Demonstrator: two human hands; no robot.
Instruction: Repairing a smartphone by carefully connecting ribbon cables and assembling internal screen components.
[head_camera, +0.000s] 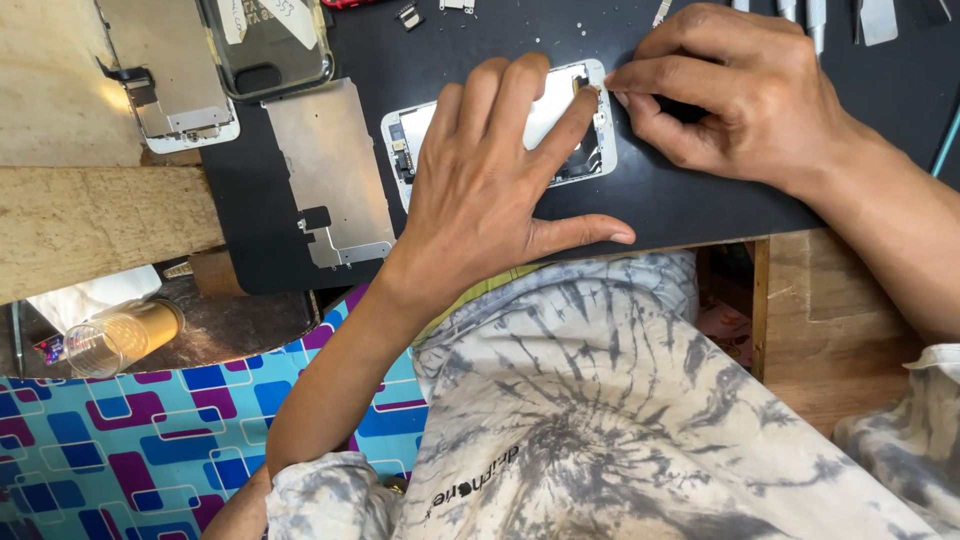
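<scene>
Black work mat (700, 200) covers the bench; white phone chassis (585, 150) lies on it, opened, back shell up w/ internals exposed.

Head view: left hand (490, 190) lies flat on the chassis, fingers spread, index tip near the top corner, thumb out to the side on the mat — pinning the phone down. Right hand (730, 95) sits just beside the chassis' upper right corner, thumb + index pressed together in a pinch at the frame edge; what's pinched is too small to tell, maybe a screw or small part.

Progress, judged: teardown looks well along — metal shield plate (335, 170) already off, lying left of the chassis; another display assembly (165, 75) and a clear phone case (270, 45) further left. Board parts still inside the chassis. Tweezers/tools (815, 20) along the top edge. Plastic cup (120, 335) lower left.
</scene>
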